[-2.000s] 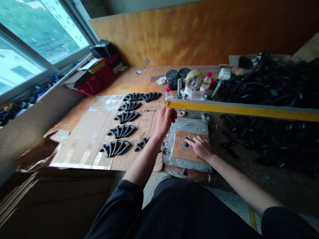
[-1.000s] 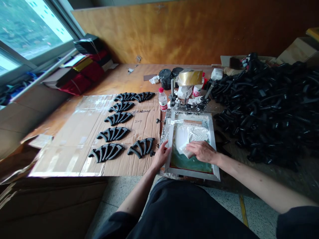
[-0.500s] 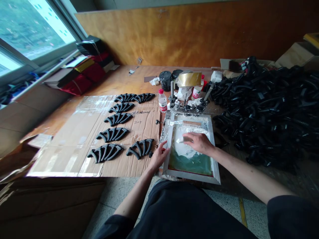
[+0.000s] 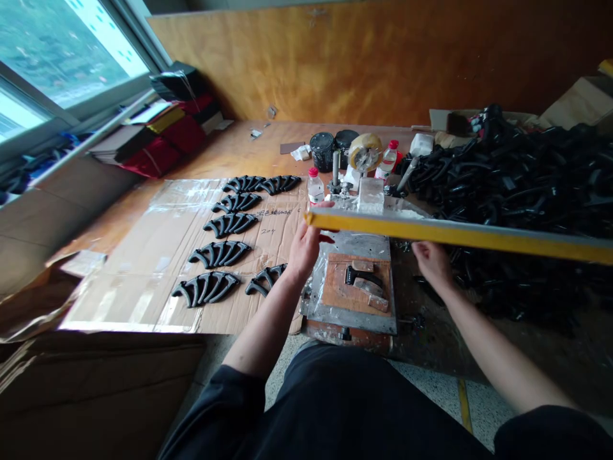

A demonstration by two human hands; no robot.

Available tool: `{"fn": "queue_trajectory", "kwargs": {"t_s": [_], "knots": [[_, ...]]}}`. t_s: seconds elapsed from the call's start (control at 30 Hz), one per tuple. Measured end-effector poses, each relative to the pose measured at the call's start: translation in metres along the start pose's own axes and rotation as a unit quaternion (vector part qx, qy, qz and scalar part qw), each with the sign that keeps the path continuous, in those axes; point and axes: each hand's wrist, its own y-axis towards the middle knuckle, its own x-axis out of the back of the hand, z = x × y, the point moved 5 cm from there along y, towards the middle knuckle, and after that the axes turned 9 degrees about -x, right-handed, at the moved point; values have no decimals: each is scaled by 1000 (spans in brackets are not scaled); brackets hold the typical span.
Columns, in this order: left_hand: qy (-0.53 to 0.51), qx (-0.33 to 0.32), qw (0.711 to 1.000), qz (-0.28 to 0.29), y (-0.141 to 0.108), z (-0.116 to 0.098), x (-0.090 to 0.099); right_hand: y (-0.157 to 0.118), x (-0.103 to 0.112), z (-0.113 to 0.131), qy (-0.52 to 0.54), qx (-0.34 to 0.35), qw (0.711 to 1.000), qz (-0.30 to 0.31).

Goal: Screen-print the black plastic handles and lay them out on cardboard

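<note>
The screen printing frame is tilted up, so its yellow-edged front bar (image 4: 460, 236) stretches from the middle to the right edge of the head view. My left hand (image 4: 306, 246) is closed on the bar's left end, fingers on both sides of it. Below, a black curved handle (image 4: 366, 278) lies in a wooden jig (image 4: 335, 287) on a grey base plate (image 4: 316, 310). My right hand (image 4: 433, 265) is right of the plate, beside the heap, fingers curled. Their tips are partly hidden behind the bar, and what they hold cannot be made out.
Rows of black handles (image 4: 220, 254) lie on cardboard (image 4: 129, 275) at left. A large heap of black parts (image 4: 517, 185) fills the right. Behind the plate stand red-capped bottles (image 4: 315, 185), dark tubs (image 4: 322, 152), a tape roll (image 4: 364, 152) and metal posts (image 4: 336, 167).
The printing frame has swung up off the base, uncovering the jig and handle. My left hand has moved up onto its edge. My right hand has left the white paste and moved right.
</note>
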Motion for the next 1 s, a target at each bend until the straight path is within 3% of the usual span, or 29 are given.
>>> {"fn": "queue_trajectory", "kwargs": {"t_s": [0.1, 0.17, 0.23, 0.3, 0.33, 0.37, 0.43, 0.5, 0.6, 0.7, 0.77, 0.83, 1.0], "knots": [[23, 2, 999, -29, 8, 2, -3, -47, -59, 26, -89, 108, 987, 80], [15, 31, 998, -46, -10, 14, -3, -65, -82, 46, -164, 151, 967, 122], [0, 124, 992, -2, -45, 39, -10, -71, -89, 59, -205, 126, 960, 141], [-17, 258, 963, 76, -92, 68, -23, -75, -86, 76, -199, 111, 963, 146], [-31, 304, 948, 88, -112, 80, -28, -79, -86, 89, -183, 123, 965, 143], [-44, 332, 939, 82, -129, 90, -29, -86, -87, 104, -165, 150, 965, 140], [-56, 333, 941, 2, -144, 102, -19, -104, -96, 138, -129, 223, 955, 144], [-28, 305, 948, -83, -145, 109, 12, -122, -115, 170, -89, 289, 937, 174], [74, 295, 939, -163, -146, 119, 88, -131, -151, 203, -28, 340, 910, 234], [220, 352, 889, -194, -165, 134, 170, -117, -191, 215, -29, 337, 904, 262], [318, 410, 837, -172, -181, 146, 208, -106, -218, 217, -69, 320, 903, 279], [377, 449, 798, -139, -188, 158, 229, -102, -244, 216, -124, 300, 894, 310], [433, 470, 765, -80, -160, 178, 240, -107, -285, 213, -240, 238, 868, 364]]}}
